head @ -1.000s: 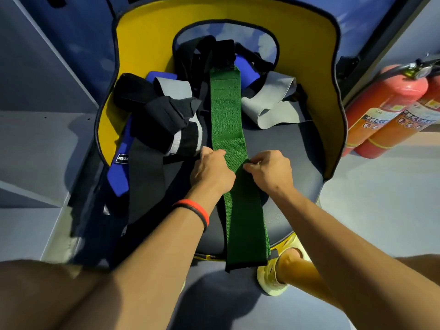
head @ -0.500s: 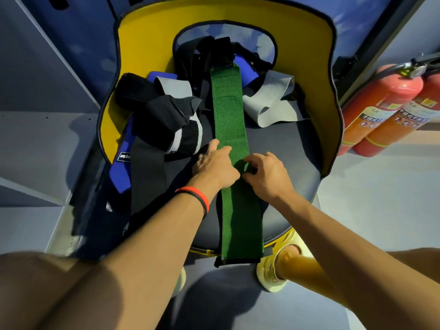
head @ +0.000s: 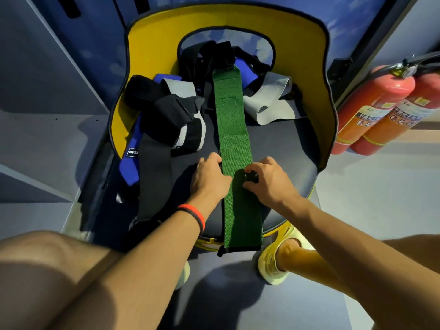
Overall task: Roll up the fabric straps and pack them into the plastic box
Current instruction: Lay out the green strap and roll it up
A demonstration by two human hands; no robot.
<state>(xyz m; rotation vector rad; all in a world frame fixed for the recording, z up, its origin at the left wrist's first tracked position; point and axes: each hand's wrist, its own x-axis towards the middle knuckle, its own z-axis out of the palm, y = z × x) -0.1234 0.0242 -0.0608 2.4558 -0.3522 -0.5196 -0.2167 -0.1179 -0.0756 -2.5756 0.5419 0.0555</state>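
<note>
green strap laid flat down the middle of the chair seat — near end hangs over the front edge, far end reaches the heap of other straps in black, grey and blue. both hands at mid-strap: left hand curled on its left edge, right hand pinching the right edge. two fire extinguishers stand to the right.
</note>
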